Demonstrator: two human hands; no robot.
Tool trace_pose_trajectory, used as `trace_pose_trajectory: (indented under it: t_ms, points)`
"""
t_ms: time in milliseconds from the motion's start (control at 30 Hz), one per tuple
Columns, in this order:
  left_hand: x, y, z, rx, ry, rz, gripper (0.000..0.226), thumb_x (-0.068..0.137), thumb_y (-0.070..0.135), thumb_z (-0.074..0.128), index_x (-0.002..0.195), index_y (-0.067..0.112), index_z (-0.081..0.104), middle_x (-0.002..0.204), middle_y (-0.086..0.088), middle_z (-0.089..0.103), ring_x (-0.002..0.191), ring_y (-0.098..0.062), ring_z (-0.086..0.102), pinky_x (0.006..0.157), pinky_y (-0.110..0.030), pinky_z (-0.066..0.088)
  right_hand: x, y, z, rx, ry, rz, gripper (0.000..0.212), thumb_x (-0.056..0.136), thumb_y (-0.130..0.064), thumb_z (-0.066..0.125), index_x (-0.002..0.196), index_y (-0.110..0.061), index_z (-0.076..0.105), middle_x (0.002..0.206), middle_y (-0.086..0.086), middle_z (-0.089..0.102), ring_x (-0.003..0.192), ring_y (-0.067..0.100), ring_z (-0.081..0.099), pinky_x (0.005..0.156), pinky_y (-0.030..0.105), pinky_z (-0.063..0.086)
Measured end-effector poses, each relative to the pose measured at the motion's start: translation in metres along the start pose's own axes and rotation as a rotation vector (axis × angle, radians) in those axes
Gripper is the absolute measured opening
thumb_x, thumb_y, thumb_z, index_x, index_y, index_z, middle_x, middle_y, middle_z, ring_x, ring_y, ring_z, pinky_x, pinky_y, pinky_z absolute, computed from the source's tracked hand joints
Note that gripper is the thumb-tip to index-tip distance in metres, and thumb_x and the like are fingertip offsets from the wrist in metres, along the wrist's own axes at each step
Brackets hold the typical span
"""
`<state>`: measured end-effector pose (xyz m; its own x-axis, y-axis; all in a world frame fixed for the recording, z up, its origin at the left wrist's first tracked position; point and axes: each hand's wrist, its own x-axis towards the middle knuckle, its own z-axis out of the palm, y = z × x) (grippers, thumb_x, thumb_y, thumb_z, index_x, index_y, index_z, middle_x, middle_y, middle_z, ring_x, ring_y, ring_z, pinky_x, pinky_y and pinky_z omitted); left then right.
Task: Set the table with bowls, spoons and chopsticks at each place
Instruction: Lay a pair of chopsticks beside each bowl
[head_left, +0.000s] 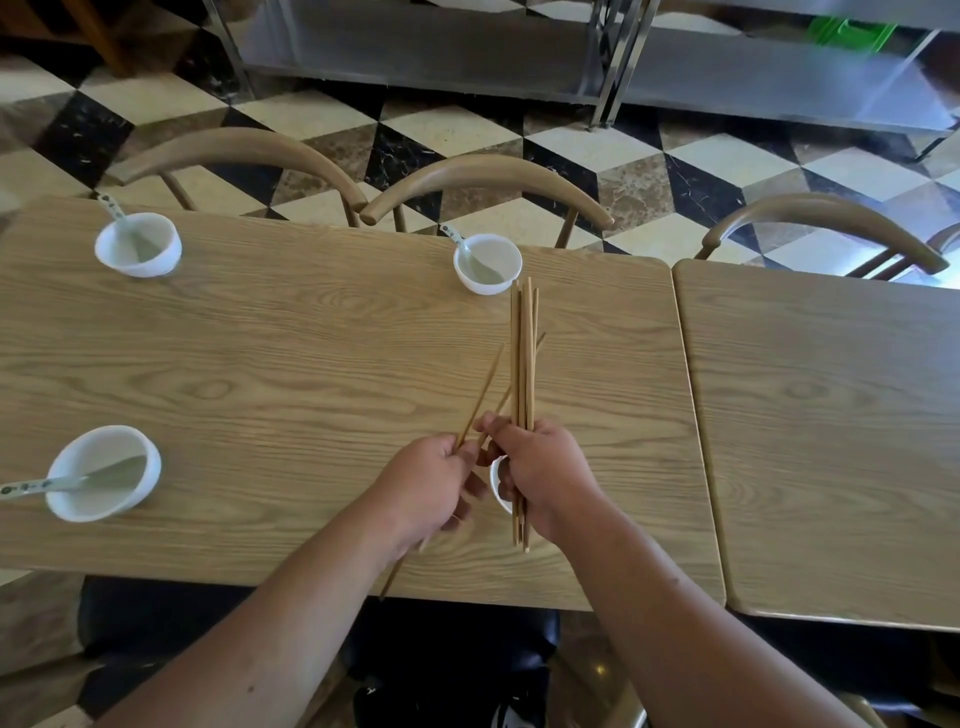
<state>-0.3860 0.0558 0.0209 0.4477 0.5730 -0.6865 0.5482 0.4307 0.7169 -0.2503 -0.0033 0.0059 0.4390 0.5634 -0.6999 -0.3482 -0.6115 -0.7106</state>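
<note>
**Splitting off a pair of chopsticks**

My right hand (540, 467) grips the chopstick bundle (523, 353) upright over the table (311, 364); my left hand (426, 488) pinches a pair (480, 397). Bowls already hold spoons. Next, I judge: lay the pair beside the near bowl (497, 480).

In front of you is a light wood-grain tabletop (291, 338) with rounded corners. Three white bowls rest directly on it, each with a pale ceramic spoon inside: one at the far left (138, 244), one at the far middle (487, 263), one at the near left (103, 473). A fourth white bowl (500, 483) sits near your edge, mostly hidden. A second matching tabletop (831, 415) stands just beside it on your right.
</note>
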Motion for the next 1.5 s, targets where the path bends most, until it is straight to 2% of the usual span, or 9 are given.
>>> trace_pose_trajectory:
  t_ms: [133, 267, 367, 467, 733, 1033, 1167, 1367, 1500]
  points:
    - [0.017, -0.022, -0.002, 0.040, 0.137, 0.007, 0.032, 0.109, 0.044, 0.050, 0.099, 0.018, 0.066, 0.066, 0.005, 0.052, 0.058, -0.015, 0.044, 0.054, -0.030, 0.033, -0.003, 0.002, -0.009, 0.036, -0.002, 0.003, 0.029, 0.098, -0.035, 0.075, 0.107, -0.008, 0.072, 0.067, -0.001, 0.058, 0.046, 0.012, 0.044, 0.048, 0.032, 0.040]
    - [0.033, -0.045, 0.008, 0.135, 0.208, -0.031, 0.041, 0.110, 0.046, 0.041, 0.092, 0.014, 0.059, 0.080, -0.004, 0.062, 0.070, -0.025, 0.057, 0.065, -0.035, 0.042, -0.014, 0.009, -0.022, 0.123, -0.075, 0.016, 0.021, 0.105, -0.027, 0.065, 0.112, -0.009, 0.074, 0.069, 0.001, 0.053, 0.047, 0.011, 0.039, 0.044, 0.027, 0.036]
    - [0.050, -0.059, 0.018, 0.347, 0.193, -0.035, 0.046, 0.112, 0.039, 0.035, 0.100, 0.005, 0.063, 0.099, -0.014, 0.070, 0.094, -0.036, 0.067, 0.077, -0.039, 0.048, -0.020, 0.019, -0.030, 0.151, -0.113, 0.021, 0.023, 0.106, -0.026, 0.064, 0.111, -0.004, 0.071, 0.066, 0.000, 0.054, 0.048, 0.013, 0.038, 0.045, 0.027, 0.035]
    - [0.064, -0.069, 0.024, 0.419, 0.170, -0.058, 0.046, 0.112, 0.038, 0.035, 0.097, 0.007, 0.065, 0.092, -0.010, 0.067, 0.087, -0.031, 0.063, 0.080, -0.040, 0.049, -0.022, 0.028, -0.037, 0.167, -0.120, 0.042, 0.017, 0.106, -0.023, 0.065, 0.104, -0.008, 0.070, 0.065, 0.001, 0.054, 0.048, 0.014, 0.037, 0.046, 0.029, 0.033]
    - [0.094, -0.079, 0.033, 0.646, 0.138, -0.087, 0.046, 0.109, 0.041, 0.037, 0.112, 0.008, 0.069, 0.116, -0.013, 0.073, 0.110, -0.036, 0.065, 0.098, -0.044, 0.052, -0.015, 0.044, -0.057, 0.188, -0.110, 0.059, 0.015, 0.105, -0.023, 0.066, 0.102, -0.009, 0.070, 0.065, 0.001, 0.053, 0.047, 0.014, 0.036, 0.043, 0.027, 0.033]
    - [0.092, -0.077, 0.037, 0.962, 0.193, -0.043, 0.047, 0.110, 0.041, 0.030, 0.109, 0.011, 0.067, 0.109, -0.010, 0.072, 0.102, -0.033, 0.066, 0.083, -0.039, 0.052, -0.013, 0.039, -0.068, 0.199, -0.111, 0.067, 0.013, 0.103, -0.021, 0.068, 0.103, -0.008, 0.070, 0.066, 0.002, 0.053, 0.048, 0.014, 0.036, 0.046, 0.028, 0.033]
    - [0.093, -0.074, 0.036, 0.990, 0.188, -0.042, 0.050, 0.109, 0.041, 0.031, 0.106, 0.010, 0.069, 0.102, -0.009, 0.072, 0.094, -0.032, 0.064, 0.079, -0.037, 0.050, -0.013, 0.037, -0.069, 0.210, -0.120, 0.062, 0.014, 0.103, -0.021, 0.068, 0.104, -0.008, 0.070, 0.067, 0.002, 0.053, 0.049, 0.014, 0.036, 0.047, 0.029, 0.033]
    - [0.094, -0.068, 0.031, 0.995, 0.157, -0.079, 0.048, 0.110, 0.040, 0.029, 0.110, 0.012, 0.068, 0.117, -0.012, 0.072, 0.109, -0.034, 0.065, 0.085, -0.038, 0.048, -0.011, 0.039, -0.070, 0.205, -0.123, 0.065, 0.014, 0.103, -0.021, 0.068, 0.105, -0.008, 0.070, 0.067, 0.002, 0.053, 0.049, 0.014, 0.037, 0.047, 0.029, 0.033]
    - [0.099, -0.063, 0.022, 0.916, 0.151, -0.077, 0.034, 0.107, 0.034, 0.032, 0.094, 0.012, 0.053, 0.102, -0.011, 0.066, 0.092, -0.034, 0.058, 0.079, -0.038, 0.045, -0.008, 0.043, -0.071, 0.200, -0.121, 0.071, 0.015, 0.103, -0.022, 0.068, 0.106, -0.007, 0.070, 0.067, 0.002, 0.054, 0.049, 0.014, 0.037, 0.047, 0.029, 0.033]
